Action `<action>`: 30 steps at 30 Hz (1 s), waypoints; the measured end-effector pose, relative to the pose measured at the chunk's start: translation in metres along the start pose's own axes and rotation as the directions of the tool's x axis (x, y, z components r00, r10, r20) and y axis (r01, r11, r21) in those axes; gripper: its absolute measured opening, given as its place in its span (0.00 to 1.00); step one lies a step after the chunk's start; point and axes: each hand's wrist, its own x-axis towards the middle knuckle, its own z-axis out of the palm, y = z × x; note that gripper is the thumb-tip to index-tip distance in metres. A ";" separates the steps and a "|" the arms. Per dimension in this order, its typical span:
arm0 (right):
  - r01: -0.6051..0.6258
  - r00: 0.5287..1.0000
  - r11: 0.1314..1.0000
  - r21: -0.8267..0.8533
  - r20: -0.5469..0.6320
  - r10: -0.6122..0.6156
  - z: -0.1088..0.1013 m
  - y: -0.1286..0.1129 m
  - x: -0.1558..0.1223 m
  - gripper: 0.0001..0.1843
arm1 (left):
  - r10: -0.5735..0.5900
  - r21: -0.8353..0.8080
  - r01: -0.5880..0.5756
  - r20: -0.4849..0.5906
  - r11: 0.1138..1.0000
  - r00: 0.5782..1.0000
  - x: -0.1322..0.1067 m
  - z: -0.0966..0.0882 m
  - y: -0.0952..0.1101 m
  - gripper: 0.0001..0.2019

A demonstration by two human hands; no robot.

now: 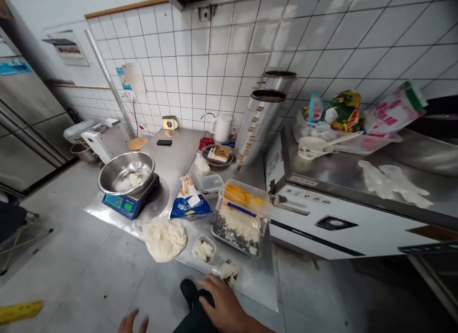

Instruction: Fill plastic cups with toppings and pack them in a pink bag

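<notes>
The right hand [226,302] is released, fingers loosely parted, near a small tub [228,273] of white, dark-flecked food on the table [252,283]; I cannot tell whether they touch. The left hand [132,323], partly cut off, has spread, free fingers. Beyond the hands lie pale dough [164,240] and a second white-filled tub [204,250].

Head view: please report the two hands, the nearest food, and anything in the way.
Right hand: open, beside nearest food, contact unclear. Left hand: mostly out of frame, grip unclear. Food: white, dark bits. Nothing seen between; dough beyond.
</notes>
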 end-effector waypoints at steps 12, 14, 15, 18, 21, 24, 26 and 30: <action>-0.261 0.935 0.965 -0.014 -0.252 0.249 0.068 -0.132 0.317 0.26 | -0.085 -0.454 0.023 -0.117 0.891 0.989 0.286 -0.097 0.079 0.33; -0.300 0.911 0.952 0.063 -0.277 0.306 0.063 -0.131 0.335 0.15 | 0.003 -0.527 -0.054 -0.097 0.848 0.995 0.293 -0.102 0.070 0.26; -0.308 0.895 0.945 0.112 -0.302 0.327 0.059 -0.128 0.338 0.13 | 0.059 -0.581 -0.097 -0.084 0.808 0.995 0.293 -0.104 0.064 0.25; -0.261 0.851 0.926 0.273 -0.387 0.354 0.045 -0.123 0.330 0.17 | 0.253 -0.799 -0.178 -0.034 0.574 0.967 0.283 -0.113 0.046 0.26; -0.168 0.842 0.881 0.443 -0.401 0.362 0.036 -0.130 0.312 0.26 | 0.428 -0.931 -0.110 0.054 0.349 0.902 0.270 -0.132 0.035 0.28; -0.070 0.886 0.792 0.606 -0.327 0.329 0.034 -0.148 0.293 0.33 | 0.610 -0.930 -0.150 0.094 0.336 0.786 0.258 -0.159 0.034 0.24; -0.016 0.938 0.690 0.724 -0.228 0.261 0.034 -0.160 0.284 0.32 | 0.751 -0.862 -0.350 0.053 0.367 0.658 0.250 -0.178 0.039 0.23; 0.029 0.997 0.597 0.802 -0.064 0.037 0.035 -0.184 0.280 0.43 | 0.967 -0.552 -0.797 0.089 0.247 0.239 0.234 -0.219 0.062 0.27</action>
